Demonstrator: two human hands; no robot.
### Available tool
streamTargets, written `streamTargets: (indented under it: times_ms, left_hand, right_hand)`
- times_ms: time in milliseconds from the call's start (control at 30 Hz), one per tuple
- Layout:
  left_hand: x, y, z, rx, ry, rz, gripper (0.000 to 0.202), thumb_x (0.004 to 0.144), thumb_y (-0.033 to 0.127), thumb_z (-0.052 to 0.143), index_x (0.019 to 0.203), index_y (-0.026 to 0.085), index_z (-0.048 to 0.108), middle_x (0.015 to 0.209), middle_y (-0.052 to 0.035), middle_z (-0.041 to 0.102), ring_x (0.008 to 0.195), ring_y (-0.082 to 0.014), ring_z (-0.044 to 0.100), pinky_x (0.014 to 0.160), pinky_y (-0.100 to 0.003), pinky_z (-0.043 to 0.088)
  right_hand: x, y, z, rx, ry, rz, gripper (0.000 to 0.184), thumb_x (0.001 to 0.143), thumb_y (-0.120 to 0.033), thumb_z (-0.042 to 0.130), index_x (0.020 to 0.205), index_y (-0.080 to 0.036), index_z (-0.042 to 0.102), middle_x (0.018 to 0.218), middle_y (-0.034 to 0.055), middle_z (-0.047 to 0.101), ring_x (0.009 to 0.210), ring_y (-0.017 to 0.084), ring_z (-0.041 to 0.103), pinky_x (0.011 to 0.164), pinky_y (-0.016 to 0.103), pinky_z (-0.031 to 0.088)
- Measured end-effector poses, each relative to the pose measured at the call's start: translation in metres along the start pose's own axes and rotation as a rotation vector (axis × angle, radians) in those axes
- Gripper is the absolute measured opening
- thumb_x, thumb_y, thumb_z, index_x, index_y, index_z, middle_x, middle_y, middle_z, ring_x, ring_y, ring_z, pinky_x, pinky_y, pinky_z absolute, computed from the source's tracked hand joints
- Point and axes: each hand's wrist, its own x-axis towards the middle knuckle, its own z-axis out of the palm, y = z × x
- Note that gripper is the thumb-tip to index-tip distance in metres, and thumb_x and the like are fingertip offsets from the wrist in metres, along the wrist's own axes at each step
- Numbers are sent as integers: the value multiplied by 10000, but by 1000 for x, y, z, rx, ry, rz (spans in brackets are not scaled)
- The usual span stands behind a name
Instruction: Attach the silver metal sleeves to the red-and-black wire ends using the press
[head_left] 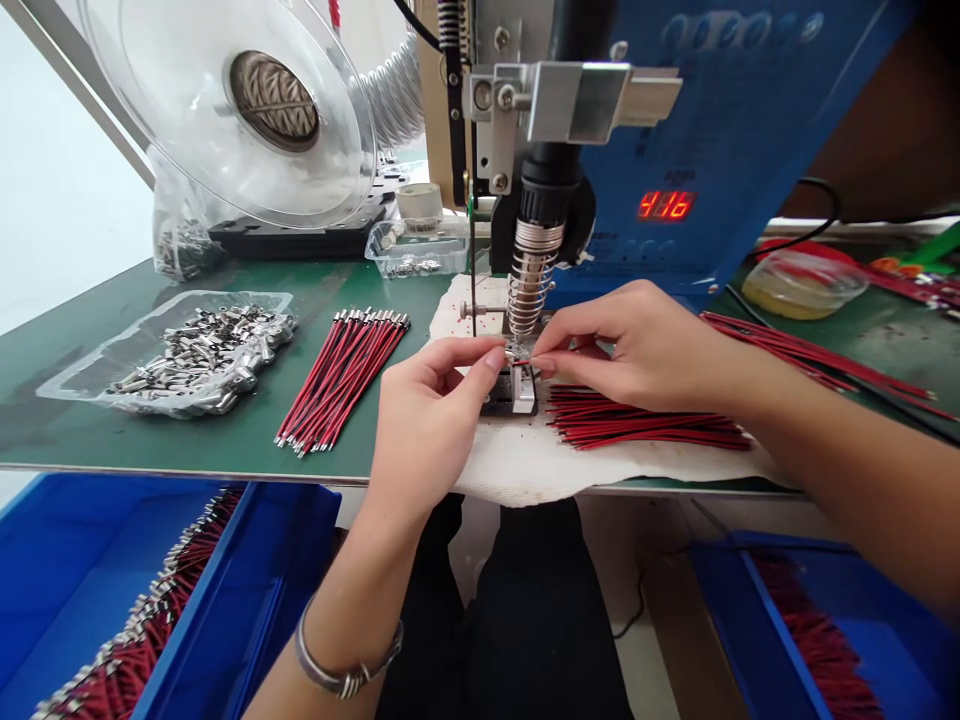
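Observation:
My left hand (435,415) is closed in a pinch, thumb against forefinger, on a small silvery metal part (514,352) at the fingertips, partly hidden. Close beside it, my right hand (626,345) pinches a thin red-and-black wire (526,362) whose end points at that part. Both sets of fingertips are just below the spring-wrapped tip of a soldering machine (534,265), over a small metal fixture (523,390). Under my right hand lies a bundle of red-and-black wires (645,425) on a white cloth (517,465).
Left on the green table (337,285) are a bundle of capped wires (341,385) and a clear tray (90,375) of metal connectors. A blue controller (675,130) reads 416. Blue bins (255,600) stand below the table edge. A clear fume hood (172,110) hangs behind.

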Motion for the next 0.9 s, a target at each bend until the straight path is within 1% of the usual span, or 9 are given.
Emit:
streamTargets:
  times_ms: [133, 267, 367, 500, 633, 800, 900]
  left_hand:
    - [0, 1, 0, 5, 4, 0, 212, 831, 371, 790, 927, 184, 814, 906, -69, 775, 830, -202, 691, 677, -264, 513]
    - [0, 1, 1, -26, -3, 1, 222, 840, 391, 787, 923, 186, 813, 877, -57, 775, 798, -183, 685, 698, -263, 512]
    - [0, 0, 1, -21, 2, 9, 218, 841, 389, 789, 921, 187, 811, 888, -55, 777, 801, -175, 683, 708, -257, 509]
    - [1, 0, 1, -9, -2, 2, 216, 838, 376, 790, 927, 180, 809, 911, -66, 780, 824, -191, 691, 706, -266, 515]
    - [0, -1, 0, 1, -6, -8, 214, 840, 381, 789, 922, 184, 806, 924, -65, 783, 825, -192, 695, 700, -265, 510]
    - [0, -1, 0, 18, -10, -4, 201, 836, 379, 795, 917, 196, 807, 928, -57, 786, 831, -184, 694, 718, -261, 506]
    - [-1, 0, 0, 27, -6, -7, 191, 841, 368, 789, 916, 193, 806, 933, -59, 786, 832, -182, 691, 714, -262, 505]
  right_hand:
    - [1, -4, 1, 67, 8, 65, 194, 946, -308, 639, 874, -181, 766, 706, -17, 720, 559, 91, 538, 594, 264, 395]
    - [1, -6, -1, 95, 12, 97, 193, 935, -298, 655, 841, -176, 772, 649, -30, 686, 527, 78, 495, 582, 262, 387]
    - [1, -6, -3, 107, -4, 114, 193, 930, -298, 660, 843, -180, 785, 644, -33, 683, 532, 76, 496, 579, 262, 385]
    - [1, -4, -3, 132, -20, 156, 194, 932, -310, 659, 866, -192, 800, 645, -32, 690, 547, 82, 519, 581, 262, 390]
    - [1, -1, -1, 168, -37, 116, 201, 928, -344, 669, 903, -192, 799, 711, -25, 733, 601, 91, 570, 590, 245, 413]
    - [0, -1, -3, 55, -42, -8, 175, 942, -263, 632, 913, -182, 785, 758, -3, 754, 603, 95, 592, 617, 252, 417]
    - [0, -1, -4, 39, -48, -33, 177, 944, -260, 624, 887, -185, 774, 730, -5, 744, 575, 95, 582, 595, 254, 406]
